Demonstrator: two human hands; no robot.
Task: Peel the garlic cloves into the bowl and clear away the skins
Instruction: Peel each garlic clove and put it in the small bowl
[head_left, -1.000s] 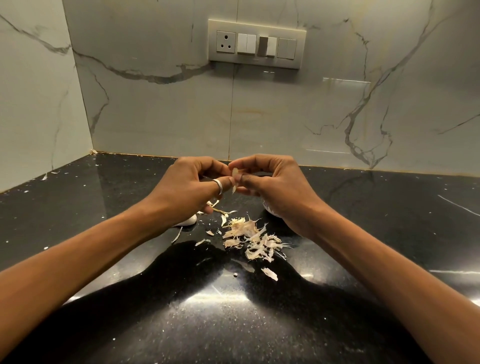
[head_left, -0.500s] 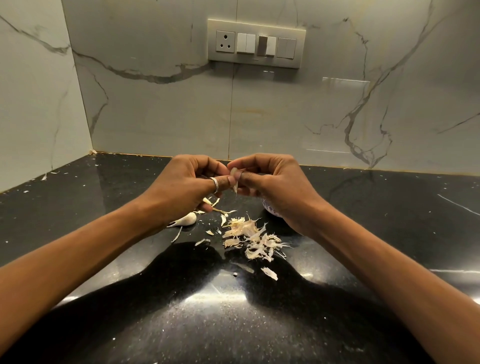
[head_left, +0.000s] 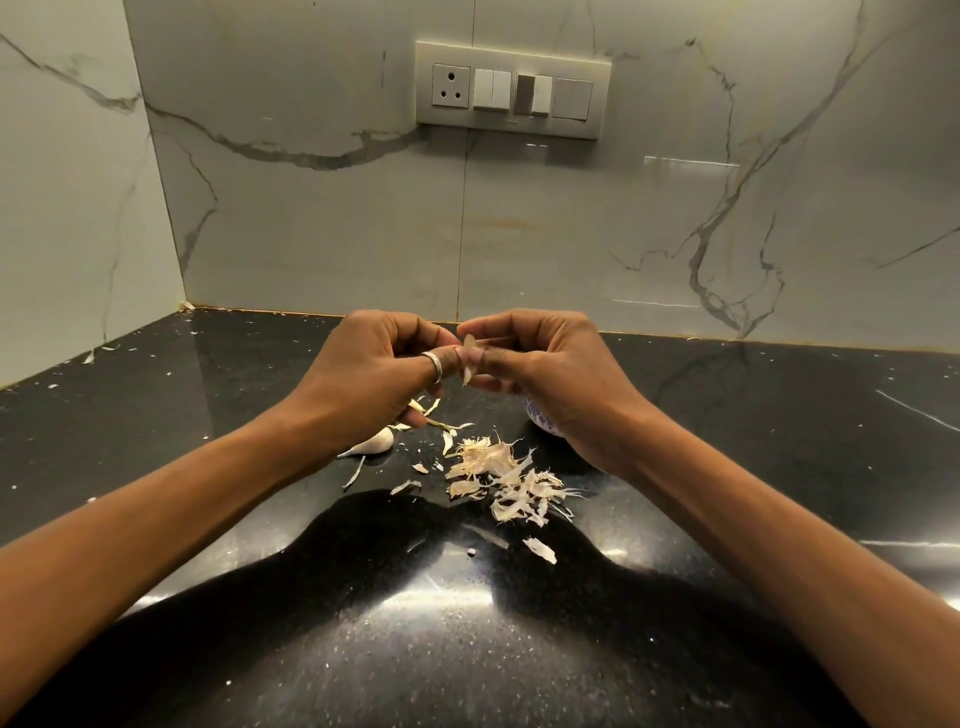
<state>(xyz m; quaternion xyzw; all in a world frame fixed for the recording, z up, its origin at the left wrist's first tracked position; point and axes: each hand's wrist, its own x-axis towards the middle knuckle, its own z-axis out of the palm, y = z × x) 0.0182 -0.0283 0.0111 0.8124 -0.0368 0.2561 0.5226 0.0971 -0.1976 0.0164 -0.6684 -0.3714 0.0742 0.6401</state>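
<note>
Above and just behind the pile of skins (head_left: 503, 477) on the black countertop (head_left: 197, 415), both hands meet in the air with a garlic clove (head_left: 469, 358) between them. The left hand (head_left: 371, 374) has its fingers curled in and its thumb tip pressed to the clove's left side, a silver ring (head_left: 434, 365) showing on that digit. The right hand (head_left: 548, 371) pinches the same clove from the right between thumb and forefinger, its other fingers folded beneath. The clove stands roughly upright, its pale pointed tip hanging below the fingertips, with a thin flap of skin at its top. Right of the pile and behind it, mostly hidden under the right wrist, a small curve of a pale patterned bowl (head_left: 539, 420) shows (too little of it is visible to tell what it holds). Left of the pile, partly under the left wrist, an unpeeled clove (head_left: 372, 444) lies on its side on the counter. Yellowish strips (head_left: 441, 423) lie between that clove and the pile. A few stray scraps (head_left: 406, 486) sit just left of the pile, and one loose flake (head_left: 540, 551) lies nearer the person. Far behind the pile, on the marble wall, is a switch plate (head_left: 511, 91).
</note>
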